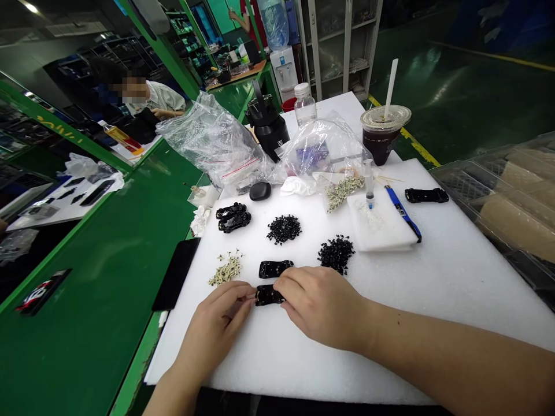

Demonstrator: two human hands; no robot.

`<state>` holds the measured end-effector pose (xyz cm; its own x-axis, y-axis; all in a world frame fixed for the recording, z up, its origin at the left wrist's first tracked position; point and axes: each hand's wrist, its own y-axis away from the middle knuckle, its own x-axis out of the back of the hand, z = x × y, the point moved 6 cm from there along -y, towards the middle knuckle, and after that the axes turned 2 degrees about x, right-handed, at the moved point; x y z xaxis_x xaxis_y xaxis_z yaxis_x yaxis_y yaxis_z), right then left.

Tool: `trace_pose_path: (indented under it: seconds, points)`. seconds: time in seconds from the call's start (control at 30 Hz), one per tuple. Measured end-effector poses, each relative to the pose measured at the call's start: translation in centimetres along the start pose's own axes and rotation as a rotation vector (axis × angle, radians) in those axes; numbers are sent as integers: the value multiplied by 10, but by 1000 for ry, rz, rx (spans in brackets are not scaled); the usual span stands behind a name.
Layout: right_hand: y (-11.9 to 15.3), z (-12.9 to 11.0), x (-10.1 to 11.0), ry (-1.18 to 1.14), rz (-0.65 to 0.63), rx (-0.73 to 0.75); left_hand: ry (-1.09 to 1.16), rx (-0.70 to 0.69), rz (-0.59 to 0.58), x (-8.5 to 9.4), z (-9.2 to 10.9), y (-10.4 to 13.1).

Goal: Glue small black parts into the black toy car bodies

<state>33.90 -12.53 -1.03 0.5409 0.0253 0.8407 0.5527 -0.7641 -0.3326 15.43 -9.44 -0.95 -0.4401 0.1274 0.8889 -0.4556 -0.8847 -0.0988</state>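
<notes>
Five black car-shaped parts (276, 268), two black piles (284, 229), one cream pile (226, 270), two hands (323, 306).

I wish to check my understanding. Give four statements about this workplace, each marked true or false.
1. The left hand and the right hand are both at one small black car-shaped part. True.
2. The round lidded cup with a white straw lies on its side. False: the cup stands upright.
3. Two heaps of tiny black pieces lie on the white board. True.
4. The heap of tiny cream-coloured pieces lies right of both black heaps. False: it lies left of them.
</notes>
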Motion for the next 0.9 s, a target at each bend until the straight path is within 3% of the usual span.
trace_pose_path:
  seconds: [0.13,0.4,0.73,0.9]
  points:
    - [0,1,-1,3,-27,-19,5,-4,1,0,-1,3]
    - [0,2,-5,21,-48,-15,-114,-304,63,-1,19,7]
    - [1,3,-8,18,-76,-27,-101,-219,50,-1,13,8]
    - [1,3,-9,18,-83,-30,-115,-301,60,-1,19,12]
